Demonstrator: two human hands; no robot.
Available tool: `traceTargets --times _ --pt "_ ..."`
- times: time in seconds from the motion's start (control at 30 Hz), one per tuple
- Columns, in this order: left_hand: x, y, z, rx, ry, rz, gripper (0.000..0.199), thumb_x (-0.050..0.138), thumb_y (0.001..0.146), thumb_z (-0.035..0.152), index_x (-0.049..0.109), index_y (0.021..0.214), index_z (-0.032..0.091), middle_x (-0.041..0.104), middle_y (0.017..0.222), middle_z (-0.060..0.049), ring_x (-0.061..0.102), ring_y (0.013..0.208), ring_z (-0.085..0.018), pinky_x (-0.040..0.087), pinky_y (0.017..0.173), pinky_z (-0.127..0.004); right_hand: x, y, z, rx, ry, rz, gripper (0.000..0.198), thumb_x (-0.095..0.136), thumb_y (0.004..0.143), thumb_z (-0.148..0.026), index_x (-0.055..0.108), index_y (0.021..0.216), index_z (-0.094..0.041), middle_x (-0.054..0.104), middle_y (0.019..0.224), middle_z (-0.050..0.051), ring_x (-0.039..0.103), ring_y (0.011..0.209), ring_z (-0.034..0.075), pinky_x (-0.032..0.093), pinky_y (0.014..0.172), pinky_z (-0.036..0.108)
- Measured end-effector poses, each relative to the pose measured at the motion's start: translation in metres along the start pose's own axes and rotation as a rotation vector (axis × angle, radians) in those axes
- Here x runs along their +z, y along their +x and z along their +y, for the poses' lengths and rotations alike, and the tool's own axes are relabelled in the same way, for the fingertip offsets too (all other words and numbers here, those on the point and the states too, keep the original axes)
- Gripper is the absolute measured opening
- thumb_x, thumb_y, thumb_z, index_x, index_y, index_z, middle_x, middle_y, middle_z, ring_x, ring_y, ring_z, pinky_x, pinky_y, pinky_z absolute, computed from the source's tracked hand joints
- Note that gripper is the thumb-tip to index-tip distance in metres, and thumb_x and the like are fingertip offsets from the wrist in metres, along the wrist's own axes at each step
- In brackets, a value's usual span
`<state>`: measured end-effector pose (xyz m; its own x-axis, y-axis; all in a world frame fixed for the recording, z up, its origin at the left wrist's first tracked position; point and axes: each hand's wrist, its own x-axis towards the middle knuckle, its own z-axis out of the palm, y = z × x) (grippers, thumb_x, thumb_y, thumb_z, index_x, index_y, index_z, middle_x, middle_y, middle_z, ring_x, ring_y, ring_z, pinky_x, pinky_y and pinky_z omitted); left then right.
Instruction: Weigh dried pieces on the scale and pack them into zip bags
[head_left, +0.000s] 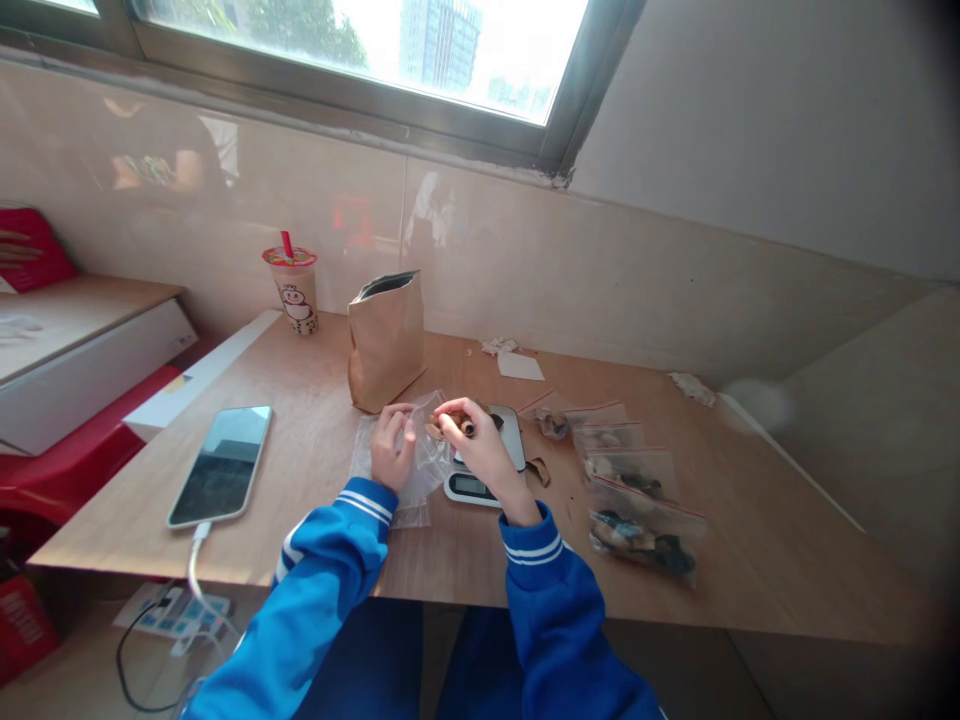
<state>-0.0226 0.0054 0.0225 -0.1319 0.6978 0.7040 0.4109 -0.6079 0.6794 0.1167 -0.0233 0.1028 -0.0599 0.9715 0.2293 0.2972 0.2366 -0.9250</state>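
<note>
My left hand point(392, 448) is closed on a clear plastic bag point(429, 470), with more clear bags beneath it on the table. In my right hand point(484, 450) are brown, curled dried pieces point(452, 421), pinched by the fingertips at the bag's upper part. Whether they are inside its mouth I cannot tell. Below my right hand stands a white kitchen scale point(511, 440), partly covered by the hand. Its small display point(471, 486) faces me, the digits too faint to read. A dark piece lies on its plate, and a loose brown piece point(538, 470) rests beside it.
Several filled zip bags point(641, 540) lie right of the scale. An upright brown paper bag point(386, 340), a drink cup point(294, 290) with a red straw and a white card point(520, 366) are farther back. On the left, a phone point(223, 467) has a cable hanging over the table's front edge.
</note>
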Motion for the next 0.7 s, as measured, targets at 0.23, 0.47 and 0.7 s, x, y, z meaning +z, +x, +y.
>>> traceTargets --times 0.23,0.47,0.7 --pt "-0.003 -0.001 0.002 -0.082 -0.127 0.024 0.029 0.039 0.094 0.029 0.057 0.074 0.018 0.063 0.095 -0.007 0.059 0.091 -0.019 0.046 0.081 -0.033 0.016 0.007 -0.003 -0.076 -0.245 0.014 0.018 0.054 0.082 -0.015 0.059 0.100 -0.018 0.059 0.100 0.006 0.058 0.086 0.017 0.049 0.079 0.032" --pt "0.000 -0.003 -0.002 -0.172 -0.229 0.046 0.031 0.039 0.095 0.033 0.062 0.082 0.019 0.063 0.096 -0.007 0.058 0.091 -0.020 0.044 0.081 -0.034 0.009 0.004 -0.009 -0.069 -0.307 0.026 0.015 0.058 0.084 -0.021 0.061 0.099 -0.019 0.064 0.101 0.006 0.060 0.093 0.019 0.049 0.084 0.034" --pt "0.003 -0.005 -0.001 -0.319 -0.419 0.086 0.031 0.042 0.094 0.039 0.065 0.094 0.018 0.066 0.100 -0.008 0.061 0.093 -0.021 0.047 0.081 -0.034 0.001 -0.002 -0.015 -0.147 -0.164 -0.083 0.026 0.049 0.092 -0.026 0.061 0.115 -0.023 0.066 0.117 0.005 0.061 0.108 0.016 0.048 0.093 0.030"
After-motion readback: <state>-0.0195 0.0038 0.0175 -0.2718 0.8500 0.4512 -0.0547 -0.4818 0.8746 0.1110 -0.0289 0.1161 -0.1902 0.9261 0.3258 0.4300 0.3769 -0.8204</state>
